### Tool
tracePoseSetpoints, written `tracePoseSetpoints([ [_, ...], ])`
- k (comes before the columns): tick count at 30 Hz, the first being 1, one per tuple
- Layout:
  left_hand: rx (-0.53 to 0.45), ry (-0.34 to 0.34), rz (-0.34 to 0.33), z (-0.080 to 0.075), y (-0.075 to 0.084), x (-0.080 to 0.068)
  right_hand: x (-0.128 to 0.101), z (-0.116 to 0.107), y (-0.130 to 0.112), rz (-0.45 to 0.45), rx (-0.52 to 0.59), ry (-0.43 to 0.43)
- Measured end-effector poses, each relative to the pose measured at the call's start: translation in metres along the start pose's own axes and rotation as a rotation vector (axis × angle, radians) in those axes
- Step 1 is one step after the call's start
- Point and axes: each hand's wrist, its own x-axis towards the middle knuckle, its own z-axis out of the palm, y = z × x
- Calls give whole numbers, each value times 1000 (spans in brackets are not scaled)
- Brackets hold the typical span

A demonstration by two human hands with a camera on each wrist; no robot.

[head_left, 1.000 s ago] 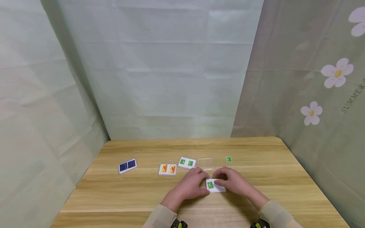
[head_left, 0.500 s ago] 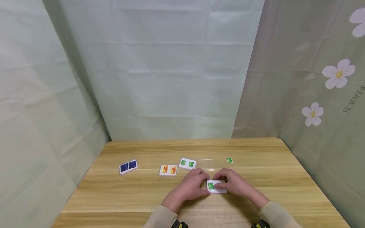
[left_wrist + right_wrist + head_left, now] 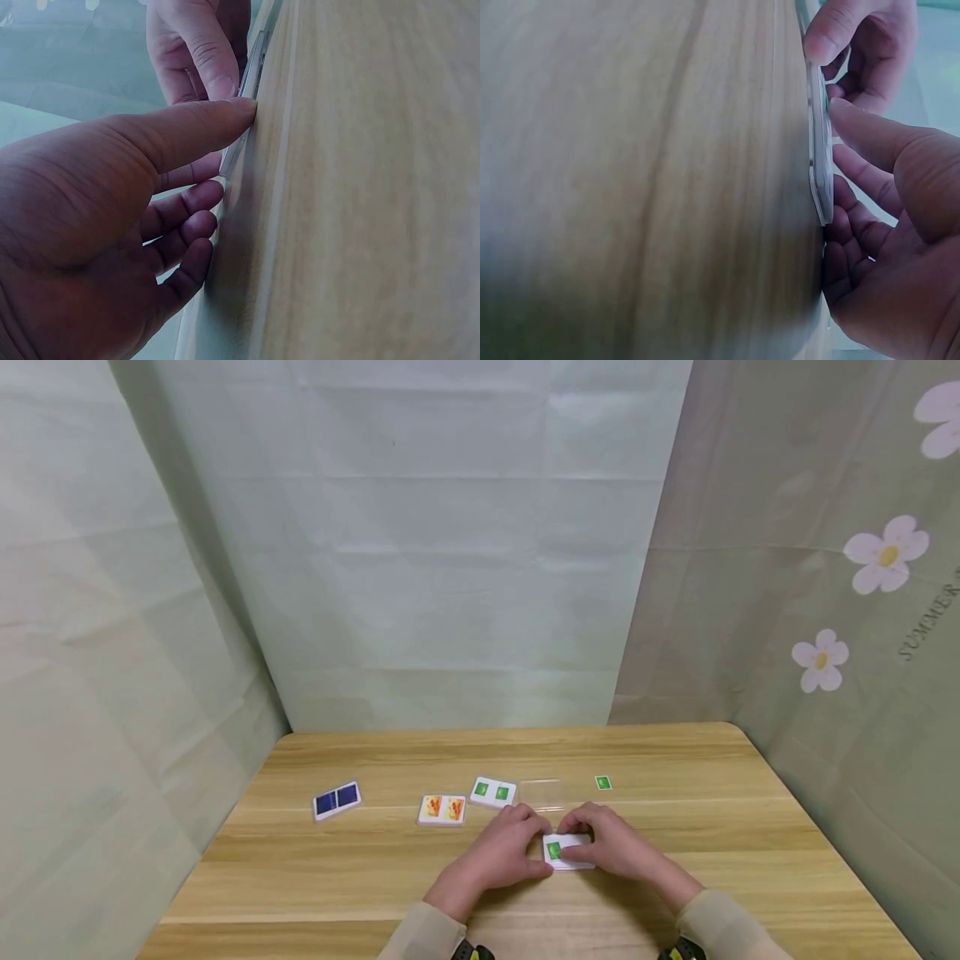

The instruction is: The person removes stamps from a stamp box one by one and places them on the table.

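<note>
Both hands pinch a small white plastic card case with a green square [image 3: 567, 850] lying flat on the light wooden table [image 3: 675, 893]: left hand [image 3: 501, 853] at its left edge, right hand [image 3: 615, 843] over its right.

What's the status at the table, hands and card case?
Left hand and right hand both pinch the card case, flat on the table. Nothing in the way.

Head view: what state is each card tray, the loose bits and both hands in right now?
White tray: flat on table, one green tile showing, gripped by both hands.
Left hand: holds tray's left edge.
Right hand: holds tray's right side.
Green-tile tray: flat, untouched.
Orange-tile tray: flat, untouched.
Blue tray: flat, apart.
Clear lid: off, lying flat.
Loose green tile: alone.
</note>
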Motion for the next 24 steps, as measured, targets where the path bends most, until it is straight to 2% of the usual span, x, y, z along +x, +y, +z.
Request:
tracePoseSetpoints([
  [16,5,-3,-2,0,0,0,0,2,-4,74,-19,21],
  [24,10,-3,-1,0,0,0,2,2,-2,62,26,19],
])
